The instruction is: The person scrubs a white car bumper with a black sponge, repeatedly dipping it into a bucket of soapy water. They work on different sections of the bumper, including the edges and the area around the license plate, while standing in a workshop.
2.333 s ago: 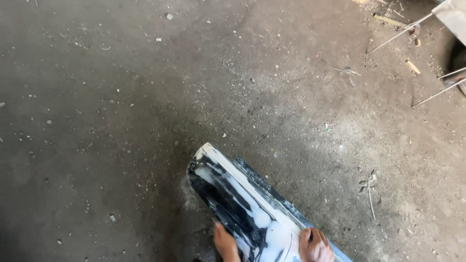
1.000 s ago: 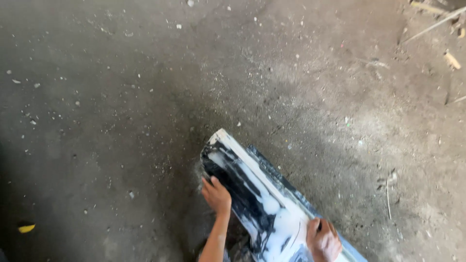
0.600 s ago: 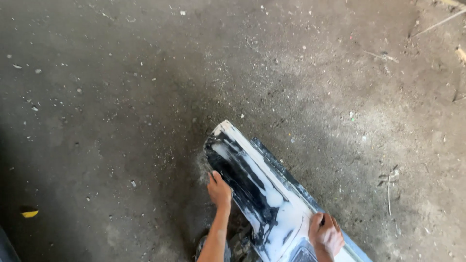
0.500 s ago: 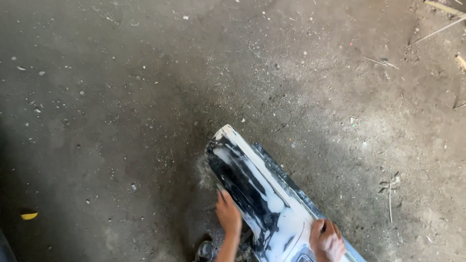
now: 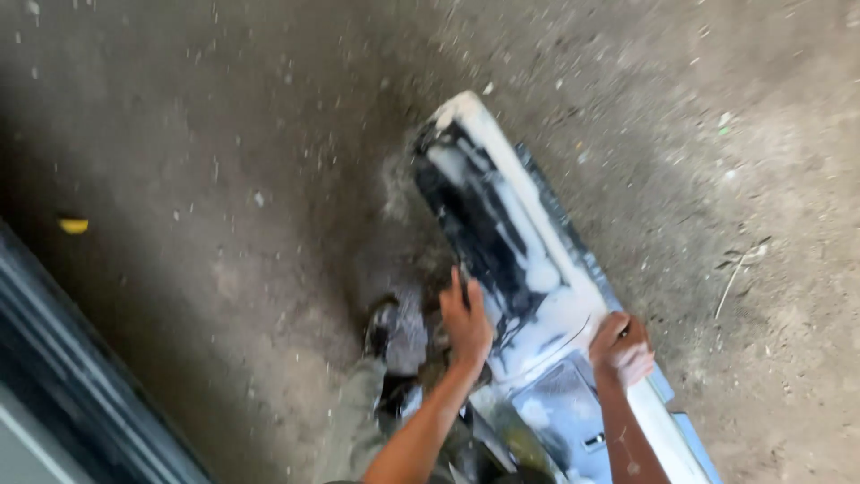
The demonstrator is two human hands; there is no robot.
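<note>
Right hand (image 5: pixel 621 351): closed into a fist over the upper, far edge of a long panel (image 5: pixel 528 260), fingers curled around that edge, foam on the knuckles; whether anything small is held inside the fist cannot be told. Left hand (image 5: pixel 466 320): open, fingers straight and together, palm pressed flat on the near, dark side of the panel, holding nothing. Both forearms enter from the bottom of the view, the left one slanting up from the lower middle, the right one rising nearly straight beside the panel's lower end. Panel: long, narrow, curved piece of blue and white bodywork with a dark inner face, streaked and patched with white foam; it lies slanted on the ground, its rounded white tip pointing to the top middle, its lower end running out of the bottom right corner. A small dark slot shows on the pale blue part just below the right hand. Shoe (image 5: pixel 381 324): dark, planted on the ground just left of the left hand, with a grey-green trouser leg (image 5: pixel 354 421) below it. Ground (image 5: pixel 224 179): bare grey dirt or concrete, speckled with pale grit, darker near the panel. Dry twigs (image 5: pixel 736 273) lie to the right, well apart from the panel. A small yellow scrap (image 5: pixel 73 225) lies far left. A dark ribbed edge (image 5: pixel 81 385) crosses the lower left corner; its nature cannot be told.
</note>
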